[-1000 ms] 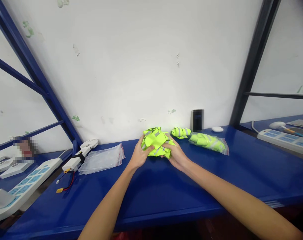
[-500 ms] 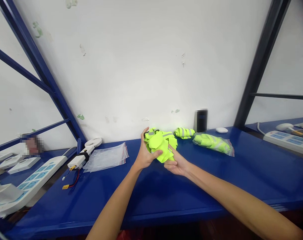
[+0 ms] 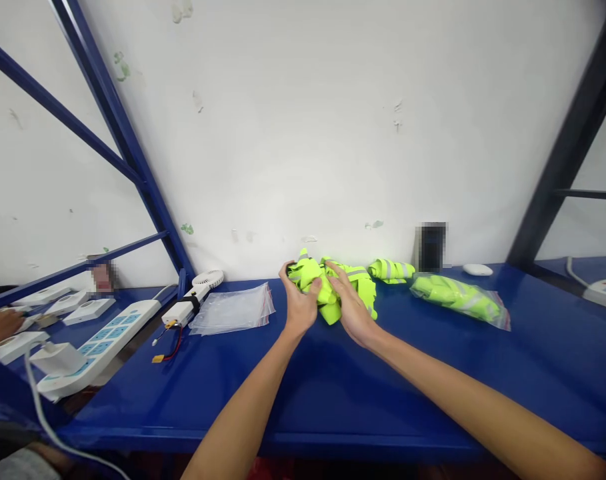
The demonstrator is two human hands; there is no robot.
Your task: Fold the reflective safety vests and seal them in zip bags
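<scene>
A bunched neon-yellow fabric piece with grey reflective strips (image 3: 327, 293) is between my two hands, over the blue table (image 3: 303, 400). My left hand (image 3: 301, 303) grips its left side, thumb across the front. On its right side, my right hand (image 3: 351, 307) presses with fingers pointing up and inward; part of the fabric spreads out behind that hand. Just to the right lies a rolled neon-yellow bundle (image 3: 391, 270). Further right is another neon-yellow bundle in a clear bag (image 3: 460, 298).
Flat clear bags (image 3: 233, 309), a small white fan (image 3: 207, 279) and a wired white device (image 3: 180, 311) lie left. A power strip (image 3: 103, 343) sits beyond. Another person's hand (image 3: 0, 327) shows at far left. A dark upright object (image 3: 431, 247) and white case (image 3: 477, 269) are back right.
The view has turned left, so the table items appear further right. My right hand has moved from the fabric's lower edge up onto its front. Another person's hand now shows at far left.
</scene>
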